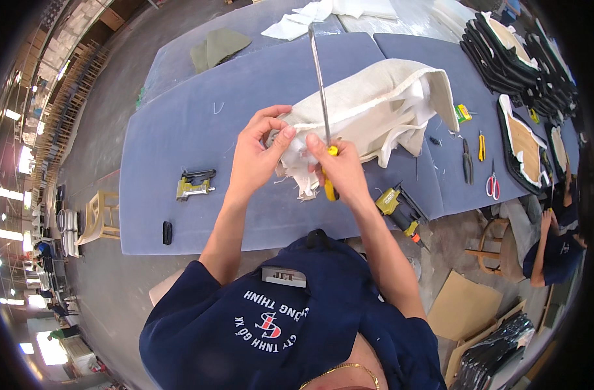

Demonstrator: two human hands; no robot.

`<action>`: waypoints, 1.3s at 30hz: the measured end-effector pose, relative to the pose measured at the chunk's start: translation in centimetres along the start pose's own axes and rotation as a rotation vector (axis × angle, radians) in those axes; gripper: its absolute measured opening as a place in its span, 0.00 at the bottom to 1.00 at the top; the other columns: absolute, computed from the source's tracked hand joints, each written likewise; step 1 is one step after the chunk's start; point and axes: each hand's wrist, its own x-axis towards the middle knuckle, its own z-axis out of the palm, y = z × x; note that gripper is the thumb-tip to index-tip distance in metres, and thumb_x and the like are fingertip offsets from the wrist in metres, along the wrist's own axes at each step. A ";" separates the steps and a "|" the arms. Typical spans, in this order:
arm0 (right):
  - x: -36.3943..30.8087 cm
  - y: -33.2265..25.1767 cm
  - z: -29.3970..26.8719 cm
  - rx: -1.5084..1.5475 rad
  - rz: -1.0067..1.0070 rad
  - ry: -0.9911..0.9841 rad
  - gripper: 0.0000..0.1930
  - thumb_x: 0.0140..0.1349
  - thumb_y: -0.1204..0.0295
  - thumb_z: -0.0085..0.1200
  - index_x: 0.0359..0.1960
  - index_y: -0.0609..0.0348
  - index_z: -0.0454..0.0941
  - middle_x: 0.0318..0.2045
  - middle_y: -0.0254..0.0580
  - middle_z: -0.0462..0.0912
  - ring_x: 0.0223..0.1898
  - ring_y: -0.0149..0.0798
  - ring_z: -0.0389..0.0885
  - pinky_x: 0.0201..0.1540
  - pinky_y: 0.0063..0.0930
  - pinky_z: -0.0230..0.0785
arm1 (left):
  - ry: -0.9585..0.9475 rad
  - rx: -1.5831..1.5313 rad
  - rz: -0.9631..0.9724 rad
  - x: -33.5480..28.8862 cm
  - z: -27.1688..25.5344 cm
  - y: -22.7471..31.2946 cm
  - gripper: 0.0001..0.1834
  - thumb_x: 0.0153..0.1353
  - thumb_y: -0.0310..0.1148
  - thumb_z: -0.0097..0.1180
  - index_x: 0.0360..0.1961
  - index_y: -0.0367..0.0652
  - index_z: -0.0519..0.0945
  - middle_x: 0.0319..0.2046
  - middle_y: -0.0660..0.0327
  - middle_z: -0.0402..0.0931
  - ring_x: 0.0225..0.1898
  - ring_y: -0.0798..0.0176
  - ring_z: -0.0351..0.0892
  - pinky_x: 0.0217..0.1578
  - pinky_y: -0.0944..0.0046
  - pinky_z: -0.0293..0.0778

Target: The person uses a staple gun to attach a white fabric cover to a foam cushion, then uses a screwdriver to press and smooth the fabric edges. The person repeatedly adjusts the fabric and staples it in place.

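A beige fabric cover (368,84) with white padding inside lies across the blue padded table (193,136), its raw, frayed edge turned toward me. At its near left end, my left hand (261,149) is closed on the folded fabric, thumb against the edge. My right hand (342,172) is wrapped round the yellow and black handle of a long screwdriver (321,84). The metal shaft points up and away, passing in front of the cover. My right thumb is close to the white padding; whether it touches the padding I cannot tell.
A staple gun (194,184) lies left, another staple gun (401,209) near the right front edge. Further right are pliers (467,162), a yellow cutter (482,147), red-handled scissors (492,186) and stacked black seat pads (498,58). A co-worker (553,250) works at far right.
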 end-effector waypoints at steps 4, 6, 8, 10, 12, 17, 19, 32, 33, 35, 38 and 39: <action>0.1 1.7 2.9 0.158 -0.094 0.027 0.22 0.66 0.53 0.69 0.29 0.64 0.86 0.18 0.31 0.79 0.16 0.22 0.71 0.17 0.21 0.60 | -0.005 -0.288 -0.129 0.2 0.3 -0.2 0.12 0.69 0.38 0.65 0.39 0.37 0.85 0.64 0.57 0.74 0.56 0.64 0.76 0.56 0.60 0.72; 0.2 2.3 3.8 0.214 -0.146 0.043 0.19 0.67 0.57 0.67 0.30 0.63 0.85 0.18 0.30 0.79 0.18 0.21 0.72 0.19 0.22 0.60 | 0.032 -0.404 -0.223 0.2 0.6 0.2 0.13 0.69 0.38 0.65 0.40 0.37 0.85 0.64 0.58 0.74 0.55 0.65 0.76 0.57 0.60 0.71; -0.3 2.5 4.4 0.199 -0.133 0.030 0.17 0.68 0.60 0.66 0.30 0.63 0.85 0.19 0.30 0.79 0.18 0.21 0.71 0.20 0.22 0.61 | 0.085 -0.501 -0.315 0.1 0.7 0.3 0.13 0.70 0.38 0.65 0.41 0.36 0.85 0.63 0.59 0.74 0.55 0.66 0.75 0.57 0.60 0.71; -0.4 2.9 4.6 0.189 -0.068 -0.025 0.14 0.68 0.63 0.65 0.29 0.61 0.83 0.19 0.30 0.78 0.18 0.22 0.71 0.20 0.22 0.63 | 0.118 -0.515 -0.332 0.0 1.0 0.2 0.13 0.70 0.37 0.64 0.42 0.36 0.85 0.62 0.60 0.74 0.54 0.68 0.75 0.57 0.61 0.71; -0.4 3.3 4.3 0.181 -0.021 -0.076 0.13 0.69 0.65 0.65 0.29 0.59 0.82 0.18 0.30 0.78 0.18 0.22 0.71 0.20 0.22 0.63 | 0.139 -0.542 -0.358 -0.2 1.2 0.0 0.12 0.71 0.37 0.63 0.42 0.36 0.84 0.61 0.60 0.75 0.53 0.68 0.75 0.58 0.61 0.70; 0.6 4.0 2.8 0.053 0.006 -0.152 0.14 0.67 0.64 0.63 0.30 0.63 0.84 0.20 0.29 0.79 0.20 0.21 0.72 0.21 0.22 0.62 | 0.101 -0.220 -0.104 -0.9 1.4 -1.3 0.12 0.69 0.36 0.65 0.46 0.41 0.81 0.61 0.56 0.74 0.58 0.63 0.74 0.61 0.57 0.69; 1.1 4.9 2.1 0.054 -0.010 -0.173 0.13 0.67 0.63 0.64 0.33 0.63 0.85 0.20 0.28 0.79 0.19 0.21 0.72 0.21 0.22 0.62 | 0.069 0.054 0.125 -1.3 1.5 -1.5 0.15 0.66 0.36 0.68 0.49 0.44 0.80 0.63 0.53 0.72 0.62 0.57 0.72 0.62 0.55 0.68; -3.9 0.5 -6.0 0.118 -0.232 0.182 0.08 0.70 0.77 0.60 0.49 0.60 0.81 0.43 0.42 0.90 0.21 0.20 0.72 0.23 0.16 0.65 | 0.106 -0.167 0.008 -1.5 2.2 -0.4 0.10 0.68 0.34 0.67 0.41 0.36 0.85 0.65 0.54 0.75 0.58 0.64 0.76 0.56 0.63 0.72; -4.0 -0.7 -5.7 0.027 -0.254 0.131 0.08 0.69 0.76 0.61 0.48 0.59 0.82 0.41 0.42 0.90 0.21 0.22 0.73 0.24 0.19 0.66 | 0.117 -0.229 -0.027 -1.4 2.4 0.0 0.11 0.68 0.34 0.66 0.41 0.36 0.86 0.64 0.55 0.76 0.59 0.64 0.76 0.56 0.63 0.72; -3.8 -2.8 -4.4 -0.155 -0.306 0.023 0.07 0.68 0.75 0.63 0.46 0.58 0.84 0.37 0.43 0.90 0.21 0.26 0.74 0.26 0.24 0.68 | 0.133 -0.264 -0.066 -1.7 3.2 0.3 0.12 0.69 0.34 0.65 0.44 0.35 0.87 0.64 0.55 0.76 0.61 0.64 0.73 0.58 0.63 0.71; -2.5 -5.3 -1.6 -0.490 -0.525 -0.049 0.08 0.65 0.72 0.65 0.43 0.58 0.87 0.32 0.46 0.87 0.25 0.39 0.80 0.31 0.35 0.71 | 0.095 -0.297 -0.077 -2.2 2.7 0.2 0.14 0.73 0.32 0.60 0.51 0.34 0.86 0.67 0.59 0.73 0.60 0.68 0.75 0.60 0.64 0.70; -1.8 -6.0 -0.8 -0.558 -0.449 -0.055 0.10 0.62 0.69 0.66 0.43 0.58 0.88 0.30 0.50 0.85 0.31 0.52 0.82 0.37 0.42 0.72 | 0.084 -0.351 -0.088 -2.3 2.8 0.2 0.13 0.72 0.32 0.60 0.50 0.34 0.87 0.67 0.59 0.73 0.61 0.67 0.74 0.61 0.64 0.69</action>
